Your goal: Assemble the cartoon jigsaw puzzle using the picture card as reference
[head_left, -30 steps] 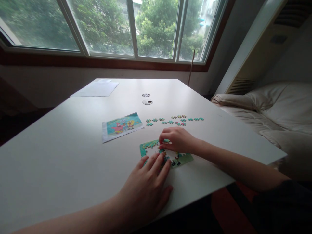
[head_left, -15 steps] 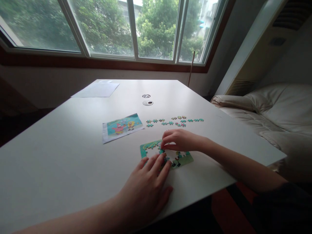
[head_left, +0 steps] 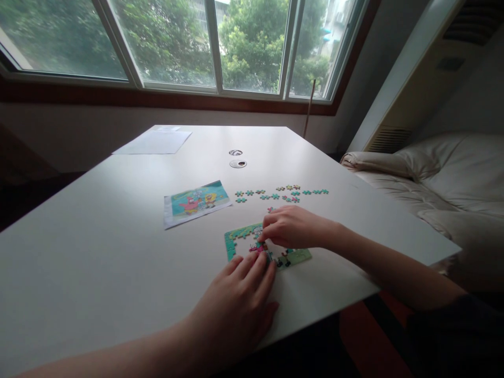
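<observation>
A partly assembled jigsaw puzzle (head_left: 231, 245) with a green and teal border lies on the white table (head_left: 137, 273). Its middle shows gaps and a pink patch. My left hand (head_left: 246, 289) rests over the puzzle's near edge, fingers stretched out and slightly apart, covering part of it. From the right, my right hand (head_left: 289, 227) reaches over the upper middle. Its thumb and fingertips are pinched together on a puzzle piece (head_left: 260, 243) beside the pink patch, mostly hidden by the fingers. One loose pink piece (head_left: 271, 209) shows just behind the right knuckles.
Several loose puzzle pieces (head_left: 275, 197) are spread in rows beyond the puzzle. A printed cartoon picture (head_left: 199, 202) lies to their left. White paper sheets (head_left: 153, 143) and two round table inserts (head_left: 238, 164) are farther back. A pale sofa (head_left: 444, 178) stands at the right.
My right fingertips have shifted slightly down and left over the puzzle. The pink patch and the loose pink piece behind the knuckles now show more. My left hand stays nearly still.
</observation>
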`<state>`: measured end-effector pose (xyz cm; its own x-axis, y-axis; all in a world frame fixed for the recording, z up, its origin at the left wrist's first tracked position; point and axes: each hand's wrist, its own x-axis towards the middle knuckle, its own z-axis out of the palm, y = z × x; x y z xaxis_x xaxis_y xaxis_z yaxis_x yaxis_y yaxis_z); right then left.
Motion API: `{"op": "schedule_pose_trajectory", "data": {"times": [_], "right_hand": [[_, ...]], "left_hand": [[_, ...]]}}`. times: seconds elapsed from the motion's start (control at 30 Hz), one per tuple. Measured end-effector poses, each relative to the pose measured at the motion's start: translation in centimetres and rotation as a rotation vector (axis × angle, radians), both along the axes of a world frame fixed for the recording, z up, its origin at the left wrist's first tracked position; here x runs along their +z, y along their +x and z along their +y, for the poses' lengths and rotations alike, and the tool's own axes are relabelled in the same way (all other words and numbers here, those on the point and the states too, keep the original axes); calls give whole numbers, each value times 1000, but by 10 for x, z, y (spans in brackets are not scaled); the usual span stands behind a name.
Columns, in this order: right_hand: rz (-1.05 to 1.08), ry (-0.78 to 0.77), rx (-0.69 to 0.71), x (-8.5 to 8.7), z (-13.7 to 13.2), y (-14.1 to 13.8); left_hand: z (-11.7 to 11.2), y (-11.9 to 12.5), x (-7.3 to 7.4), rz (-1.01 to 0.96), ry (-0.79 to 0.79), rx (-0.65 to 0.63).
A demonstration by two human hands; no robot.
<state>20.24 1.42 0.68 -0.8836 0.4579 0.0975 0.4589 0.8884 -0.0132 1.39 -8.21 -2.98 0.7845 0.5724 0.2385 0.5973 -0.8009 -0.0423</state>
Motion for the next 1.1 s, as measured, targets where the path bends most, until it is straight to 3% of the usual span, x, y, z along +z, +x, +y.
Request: {"op": "schedule_pose_trajectory", "data": {"times": [0.17,0.5,0.83,1.1], "right_hand": [[13,-16,16,-2,2,1],[16,-51,24,-2,2,0],[50,-56,46,-5,4,2],[68,-238,51,-1,10,9]], "left_hand": [[-4,3,0,-33,82,-85],[-5,2,-2,-100,110,-126],[-5,1,2,-33,99,-181],[-10,-4,4,-35,162,-265]]}}
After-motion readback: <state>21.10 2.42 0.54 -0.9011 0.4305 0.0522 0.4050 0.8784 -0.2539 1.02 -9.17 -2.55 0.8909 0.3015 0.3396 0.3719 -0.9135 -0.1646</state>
